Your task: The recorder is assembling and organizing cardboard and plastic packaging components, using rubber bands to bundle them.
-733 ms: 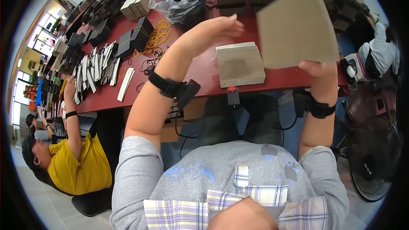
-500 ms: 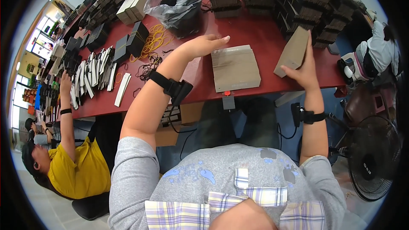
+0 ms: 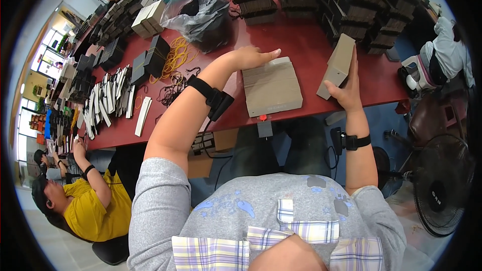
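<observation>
A squared stack of thin grey-brown cardboard pieces [image 3: 273,88] lies fanned on the red table in front of me. My left hand [image 3: 253,58] is at its far left corner, thumb stretched out and fingers extended, gripping nothing that I can see. Right of the stack, my right hand [image 3: 350,89] grips a second block of cardboard pieces [image 3: 340,59], thumb on the near side and fingers along its right face. This block stands tilted on its edge, apart from the flat stack. Some fingertips of both hands are hidden.
Tall piles of dark cardboard [image 3: 351,0] stand at the back right. A plastic bag [image 3: 198,12], yellow rubber bands [image 3: 176,60] and white strips [image 3: 110,93] are to the left. A co-worker in yellow [image 3: 95,203] sits at left; a fan [image 3: 442,185] stands at right.
The right hand and its cardboard block have shifted slightly left. My left hand has moved a little right over the flat stack's far edge. The co-worker's arm has drawn back.
</observation>
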A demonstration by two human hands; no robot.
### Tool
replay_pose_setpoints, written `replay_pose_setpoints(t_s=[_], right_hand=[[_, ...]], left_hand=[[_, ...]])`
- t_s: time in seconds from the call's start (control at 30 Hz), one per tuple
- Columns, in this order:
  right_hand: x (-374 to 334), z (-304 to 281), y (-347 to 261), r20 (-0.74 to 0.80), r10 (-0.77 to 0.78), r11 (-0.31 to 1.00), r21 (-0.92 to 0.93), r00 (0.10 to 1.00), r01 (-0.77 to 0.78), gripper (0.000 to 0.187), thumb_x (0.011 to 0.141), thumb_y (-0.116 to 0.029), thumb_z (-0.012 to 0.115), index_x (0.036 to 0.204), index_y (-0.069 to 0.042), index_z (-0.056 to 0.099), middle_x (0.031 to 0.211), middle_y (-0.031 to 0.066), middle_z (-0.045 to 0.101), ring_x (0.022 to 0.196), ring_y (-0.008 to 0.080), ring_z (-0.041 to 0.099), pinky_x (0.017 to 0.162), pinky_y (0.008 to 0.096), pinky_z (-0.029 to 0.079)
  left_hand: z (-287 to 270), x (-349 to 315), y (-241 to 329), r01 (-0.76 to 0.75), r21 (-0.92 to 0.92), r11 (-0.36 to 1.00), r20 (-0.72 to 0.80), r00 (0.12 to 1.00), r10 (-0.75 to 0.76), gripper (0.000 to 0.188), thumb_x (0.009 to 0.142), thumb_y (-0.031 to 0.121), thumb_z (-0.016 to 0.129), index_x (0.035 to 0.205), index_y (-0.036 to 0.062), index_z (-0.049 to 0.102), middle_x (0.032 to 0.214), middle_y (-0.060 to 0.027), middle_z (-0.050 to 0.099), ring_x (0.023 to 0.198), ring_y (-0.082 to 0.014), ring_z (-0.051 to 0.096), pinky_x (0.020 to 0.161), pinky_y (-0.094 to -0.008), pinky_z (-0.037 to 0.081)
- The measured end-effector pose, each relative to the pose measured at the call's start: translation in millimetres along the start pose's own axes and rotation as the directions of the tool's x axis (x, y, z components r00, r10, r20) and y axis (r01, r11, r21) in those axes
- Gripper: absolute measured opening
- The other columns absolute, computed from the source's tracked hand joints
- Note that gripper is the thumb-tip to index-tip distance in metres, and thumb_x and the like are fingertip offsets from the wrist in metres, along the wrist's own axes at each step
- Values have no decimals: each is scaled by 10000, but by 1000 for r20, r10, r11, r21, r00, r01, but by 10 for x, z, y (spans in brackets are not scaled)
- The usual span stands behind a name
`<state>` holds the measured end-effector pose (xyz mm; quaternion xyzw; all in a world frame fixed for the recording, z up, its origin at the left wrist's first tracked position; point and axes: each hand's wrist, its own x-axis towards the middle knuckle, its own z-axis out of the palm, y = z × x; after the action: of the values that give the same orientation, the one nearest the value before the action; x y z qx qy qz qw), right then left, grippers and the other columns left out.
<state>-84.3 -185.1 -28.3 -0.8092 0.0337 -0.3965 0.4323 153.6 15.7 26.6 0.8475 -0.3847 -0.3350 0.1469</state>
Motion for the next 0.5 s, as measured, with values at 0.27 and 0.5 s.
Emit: replay_pose_setpoints(t_s=[0.27,0.5], right_hand=[[10,-2,-47,-12,41,999,36,999,-41,1225,595,-273,819,1565,-112,87,1405,176,363,1295,327,425,1075,439,374],[19,18,-3,-12,0,1000,-13,1000,0,1209,596,-264,814,1563,-112,105,1403,176,373,1296,326,425,1075,438,371]], left_hand=[[-19,6,57,-8,65,998,-127,992,17,987,868,802,353,1287,-67,559,1285,-277,571,1264,-398,508,1056,-429,385],[-74,-267,53,-174,23,985,52,984,172,1065,795,843,429,1387,-42,465,1359,-303,504,1309,-409,465,1091,-467,351]])
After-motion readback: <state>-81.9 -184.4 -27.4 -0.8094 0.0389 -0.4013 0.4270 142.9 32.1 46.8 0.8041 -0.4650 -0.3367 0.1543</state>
